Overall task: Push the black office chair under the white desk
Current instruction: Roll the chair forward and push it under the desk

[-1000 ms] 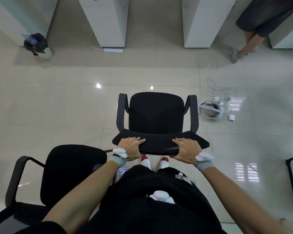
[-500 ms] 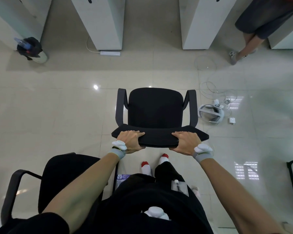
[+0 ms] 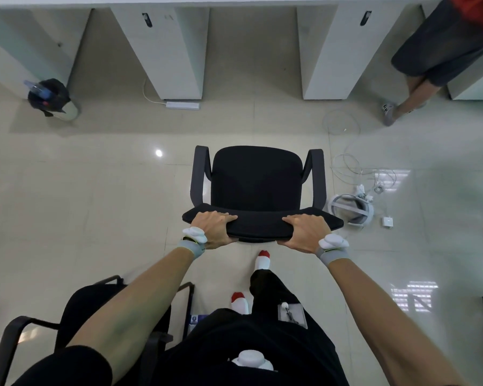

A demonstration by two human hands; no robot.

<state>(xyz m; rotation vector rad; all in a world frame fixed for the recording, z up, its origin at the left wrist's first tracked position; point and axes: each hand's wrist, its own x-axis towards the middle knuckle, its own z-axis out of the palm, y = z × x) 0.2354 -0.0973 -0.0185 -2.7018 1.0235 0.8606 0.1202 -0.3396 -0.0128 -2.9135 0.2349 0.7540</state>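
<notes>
A glossy pale tile floor (image 3: 95, 207) runs up to the white worktop (image 3: 234, 0), whose white panel legs (image 3: 168, 54) leave an open bay straight ahead. The black office chair (image 3: 257, 182) stands on the floor short of that bay, well apart from the legs. The left hand (image 3: 214, 228) and right hand (image 3: 304, 232) are both clamped over the top edge of its backrest. A white power strip (image 3: 182, 105) lies by the left leg; loose white cables (image 3: 352, 168) and a white headset (image 3: 351, 208) lie just right of the chair. A black bin (image 3: 49, 97) sits far left, a second black chair (image 3: 101, 310) near left, and a bystander's leg (image 3: 413, 98) upper right. No writing is legible. Compared with a second ago, the chair has rolled closer to the worktop and the second chair has dropped further behind.
</notes>
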